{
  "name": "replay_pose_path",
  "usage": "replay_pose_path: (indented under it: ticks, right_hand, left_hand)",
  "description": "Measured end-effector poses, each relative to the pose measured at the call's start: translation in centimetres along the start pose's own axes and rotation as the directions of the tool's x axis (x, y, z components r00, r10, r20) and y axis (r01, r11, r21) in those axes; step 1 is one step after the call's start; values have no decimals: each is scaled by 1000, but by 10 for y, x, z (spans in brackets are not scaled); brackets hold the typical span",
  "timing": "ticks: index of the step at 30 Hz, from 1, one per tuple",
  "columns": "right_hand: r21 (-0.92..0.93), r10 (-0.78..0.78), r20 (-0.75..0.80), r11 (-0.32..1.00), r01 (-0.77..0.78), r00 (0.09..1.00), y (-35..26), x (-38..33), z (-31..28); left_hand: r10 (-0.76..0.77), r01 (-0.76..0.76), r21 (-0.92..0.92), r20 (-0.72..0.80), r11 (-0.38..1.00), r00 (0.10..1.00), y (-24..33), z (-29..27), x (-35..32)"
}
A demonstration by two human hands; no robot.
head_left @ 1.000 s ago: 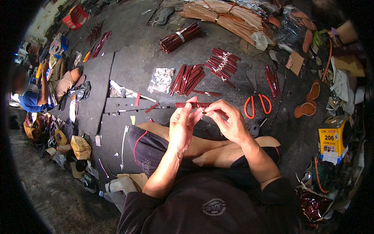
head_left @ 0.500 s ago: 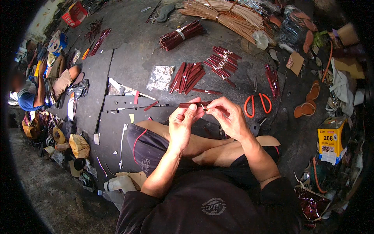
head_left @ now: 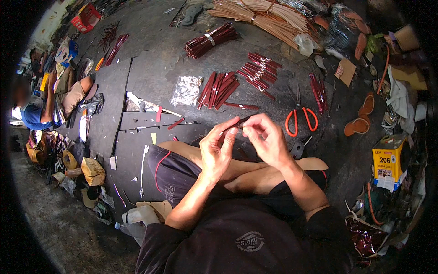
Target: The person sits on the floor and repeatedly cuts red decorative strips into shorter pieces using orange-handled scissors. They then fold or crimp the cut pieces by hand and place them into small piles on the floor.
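Above my crossed legs, both hands meet on one dark red, glossy strap strip (head_left: pixel 238 123). My left hand (head_left: pixel 217 148) pinches it between thumb and fingers. My right hand (head_left: pixel 269 141) is closed on its right end; any small part between those fingertips is hidden. Beyond the hands lies a pile of similar red strips (head_left: pixel 219 90), with one loose strip (head_left: pixel 242 106) just below it. Further right, a group of strips with silvery metal pieces (head_left: pixel 259 73) is spread out. A clear bag of small shiny pieces (head_left: pixel 187 91) sits left of the pile.
Orange-handled scissors (head_left: pixel 301 122) lie right of my hands, below more red strips (head_left: pixel 318 93). A tied red bundle (head_left: pixel 211 40) and a large tan bundle (head_left: pixel 264 18) lie at the back. Sandals (head_left: pixel 358 123) and a yellow can (head_left: pixel 388 160) stand right. Another person (head_left: pixel 39 112) sits far left.
The strip has tilted, its right end now higher, and less of it shows. My left hand has turned and its fingers now reach along the strip. My right hand stays close to the same place.
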State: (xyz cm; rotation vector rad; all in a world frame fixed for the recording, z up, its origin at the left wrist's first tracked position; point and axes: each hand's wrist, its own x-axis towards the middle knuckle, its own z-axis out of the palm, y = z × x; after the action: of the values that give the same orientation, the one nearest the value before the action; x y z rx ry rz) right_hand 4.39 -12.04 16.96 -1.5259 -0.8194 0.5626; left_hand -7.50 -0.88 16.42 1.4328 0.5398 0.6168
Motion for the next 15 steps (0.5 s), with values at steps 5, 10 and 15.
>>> replay_pose_path:
  ticks: [5, 10, 15]
  right_hand:
    - [-345, -304, 48, 889, 302, 951, -7, 3, 3]
    - [-163, -153, -141, 978, 130, 978, -1, -7, 18]
    - [47, 7, -160, 999, 0, 987, 4, -12, 24]
  left_hand:
    - [-108, 102, -118, -49, 988, 993, 3, -1, -1]
    - [-41, 15, -202, -122, 979, 992, -3, 4, -5]
    - [-37, -3, -259, -152, 966, 988, -6, 8, -6]
